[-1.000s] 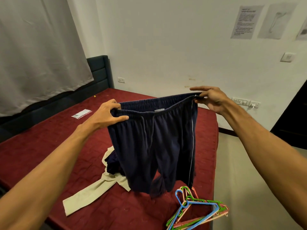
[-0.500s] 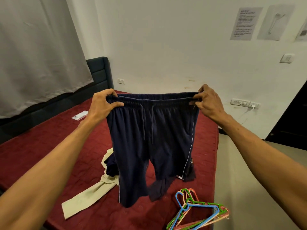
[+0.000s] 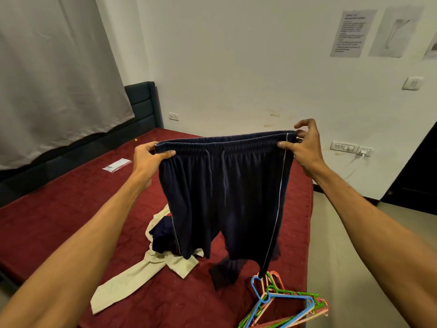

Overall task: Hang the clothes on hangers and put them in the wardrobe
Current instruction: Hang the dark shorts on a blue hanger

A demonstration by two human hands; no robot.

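I hold up dark navy shorts [image 3: 224,192] with a white side stripe, spread by the elastic waistband above the bed. My left hand [image 3: 149,159] pinches the waistband's left end, thumb across the front. My right hand [image 3: 305,145] pinches the right end near the stripe. The legs hang down, their hems just over the bed. A pile of plastic hangers [image 3: 283,306], blue, green and pink, lies at the bed's near right corner. A beige garment [image 3: 142,268] and another dark navy one [image 3: 163,235] lie crumpled on the bed below the shorts.
The bed has a dark red cover [image 3: 59,209] and a dark headboard [image 3: 142,102] at the left. A small clear packet [image 3: 117,165] lies on the cover. Grey curtain at left, white wall ahead, beige floor [image 3: 354,268] at right, a dark doorway [image 3: 416,176] at far right.
The shorts are now stretched flat and wide by the waistband, and the legs have untangled and hang straighter. Both hands have shifted slightly apart.
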